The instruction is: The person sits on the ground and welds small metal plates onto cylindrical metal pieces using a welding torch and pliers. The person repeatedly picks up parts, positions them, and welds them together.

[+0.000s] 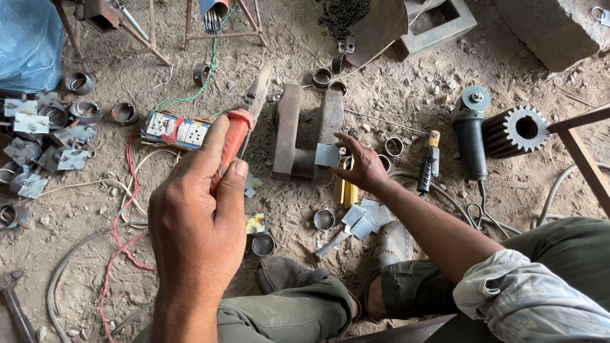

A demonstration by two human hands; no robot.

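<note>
On the iron block point(308, 130), right hand point(362, 166) pinches a steel plate point(327, 154); left hand point(200, 209) grips the electrode holder point(236, 133).

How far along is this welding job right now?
Done: a pile of rings joined to plates lies far left. In hand: the left hand holds a red-handled electrode holder; the right hand sets a small plate on the steel block. Left: loose plates and rings by the feet.

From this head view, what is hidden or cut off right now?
- Red-handled tool: the left hand covers its grip; its working end is unclear.
- Metal plate: the right hand fingers hide its edge.
- Blue bag: cut by the frame's left edge.
- Socket board: markings too small.
</note>
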